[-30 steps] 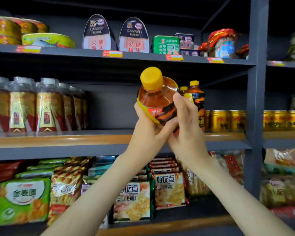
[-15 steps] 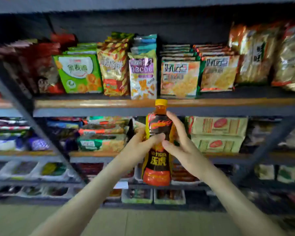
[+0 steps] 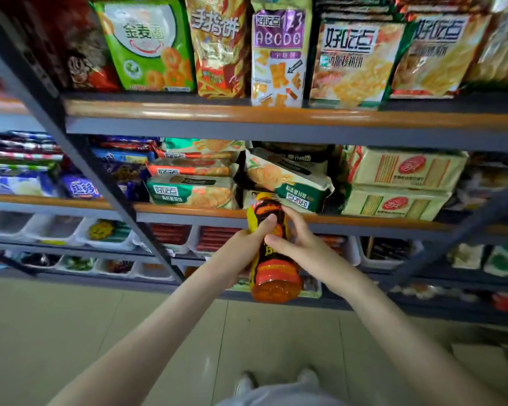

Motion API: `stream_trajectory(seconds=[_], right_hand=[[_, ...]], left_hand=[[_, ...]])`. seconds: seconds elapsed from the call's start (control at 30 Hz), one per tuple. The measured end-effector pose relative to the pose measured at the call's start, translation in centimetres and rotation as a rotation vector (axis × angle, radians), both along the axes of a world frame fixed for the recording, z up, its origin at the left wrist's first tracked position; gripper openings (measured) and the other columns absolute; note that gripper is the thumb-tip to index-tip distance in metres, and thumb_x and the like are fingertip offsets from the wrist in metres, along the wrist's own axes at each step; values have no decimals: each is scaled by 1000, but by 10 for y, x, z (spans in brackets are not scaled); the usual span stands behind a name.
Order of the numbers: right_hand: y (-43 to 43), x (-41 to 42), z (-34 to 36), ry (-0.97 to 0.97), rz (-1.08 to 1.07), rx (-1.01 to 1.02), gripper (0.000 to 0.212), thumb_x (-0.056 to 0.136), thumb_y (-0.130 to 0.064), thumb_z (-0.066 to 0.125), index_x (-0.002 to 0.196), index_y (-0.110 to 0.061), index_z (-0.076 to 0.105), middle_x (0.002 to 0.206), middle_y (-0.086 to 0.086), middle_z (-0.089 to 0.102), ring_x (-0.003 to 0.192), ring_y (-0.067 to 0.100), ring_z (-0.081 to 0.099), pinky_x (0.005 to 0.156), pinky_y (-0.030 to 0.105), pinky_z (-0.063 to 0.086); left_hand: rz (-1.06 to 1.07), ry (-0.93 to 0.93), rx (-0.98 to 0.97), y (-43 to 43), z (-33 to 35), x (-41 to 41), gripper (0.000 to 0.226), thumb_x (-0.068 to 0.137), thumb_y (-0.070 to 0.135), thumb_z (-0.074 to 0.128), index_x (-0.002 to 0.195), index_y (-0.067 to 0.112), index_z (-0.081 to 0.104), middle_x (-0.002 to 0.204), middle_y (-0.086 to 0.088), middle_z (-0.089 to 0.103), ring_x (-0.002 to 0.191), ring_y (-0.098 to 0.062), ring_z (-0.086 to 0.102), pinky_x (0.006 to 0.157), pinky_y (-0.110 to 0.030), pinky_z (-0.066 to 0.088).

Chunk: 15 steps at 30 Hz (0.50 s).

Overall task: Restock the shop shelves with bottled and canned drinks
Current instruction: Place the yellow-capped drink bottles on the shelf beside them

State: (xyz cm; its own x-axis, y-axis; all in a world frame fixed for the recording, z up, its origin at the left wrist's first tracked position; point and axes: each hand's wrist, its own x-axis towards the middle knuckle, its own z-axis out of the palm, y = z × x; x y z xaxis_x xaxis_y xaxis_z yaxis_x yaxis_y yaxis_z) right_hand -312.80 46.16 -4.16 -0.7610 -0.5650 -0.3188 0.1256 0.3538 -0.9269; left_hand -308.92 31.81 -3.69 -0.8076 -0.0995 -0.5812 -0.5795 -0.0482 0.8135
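Both hands were on the bottle [image 3: 274, 276], dead centre of the frame, upright in the air in front of the shelves [image 3: 276, 124], orange base lowest. The left hand [image 3: 241, 247] gripped it from the left, thumb laid across its front. The right hand [image 3: 302, 244] curled round the upper right side, thumb on the front too. Biscuit packs [image 3: 194, 189] lay on the shelf just behind the yellow cap [image 3: 263, 197], and snack bags [image 3: 150, 45] stood along the top of the frame.

A plastic bottle [image 3: 274, 278] of orange drink, yellow-capped and wrapped in a black, yellow and red label, is held roughly upright before the front edge of a shelf [image 3: 364, 221], gripped by the left hand [image 3: 245, 246] and right hand [image 3: 301, 244].
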Motion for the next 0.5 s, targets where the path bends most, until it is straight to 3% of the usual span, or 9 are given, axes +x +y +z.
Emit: stream_trajectory(seconds=[0.07, 0.17, 0.2, 0.27, 0.33, 0.4, 0.5], right_hand=[[-1, 2, -4, -53, -51, -3, 103, 59, -67, 74, 140, -48, 13, 133, -5, 50, 113, 18, 58, 97, 40, 50], [3, 1, -9, -239, -204, -134, 87, 73, -29, 80, 135, -38, 20, 118, -1, 60, 97, 20, 67, 81, 40, 57], [7, -1, -10, -324, -258, -211, 81, 75, -20, 79, 134, -35, 25, 114, 1, 63, 90, 20, 70, 71, 37, 58], [13, -4, -10, -475, -329, -366, 74, 69, -17, 76, 132, -28, 38, 106, 7, 70, 79, 22, 73, 59, 36, 58], [17, -5, -9, -569, -357, -486, 68, 67, -17, 72, 130, -21, 48, 92, 10, 74, 72, 26, 73, 54, 36, 57], [21, -8, -12, -636, -367, -550, 68, 69, -18, 70, 133, -17, 49, 90, 12, 73, 68, 28, 72, 52, 38, 57], [21, -10, -13, -613, -363, -591, 75, 69, -18, 73, 139, -17, 44, 110, 17, 67, 78, 31, 72, 59, 41, 57]], left_hand=[[-69, 38, -140, 0, -2, 1, 52, 89, 66, 44, 105, 20, 61, 105, -6, 70, 93, -22, 69, 86, -42, 56], [-103, 125, -224, -2, 3, 1, 42, 100, 53, 33, 111, 19, 54, 96, -10, 67, 76, -21, 71, 72, -39, 60], [-116, 179, -199, -3, 6, 2, 31, 102, 45, 35, 111, 22, 53, 93, -11, 68, 69, -22, 72, 66, -38, 60], [-200, 313, -253, -4, 11, 3, 19, 102, 31, 44, 117, 28, 54, 91, -11, 70, 69, -22, 72, 68, -36, 61], [-286, 417, -333, -5, 11, 4, 29, 97, 25, 56, 125, 32, 53, 85, -3, 72, 74, -16, 72, 73, -30, 59], [-253, 376, -256, -4, 10, 2, 46, 89, 30, 68, 129, 29, 46, 86, 0, 70, 79, -14, 71, 75, -32, 60], [-227, 110, -5, -6, 3, -2, 68, 78, 46, 75, 129, 18, 40, 108, -8, 65, 93, -22, 70, 81, -36, 59]])
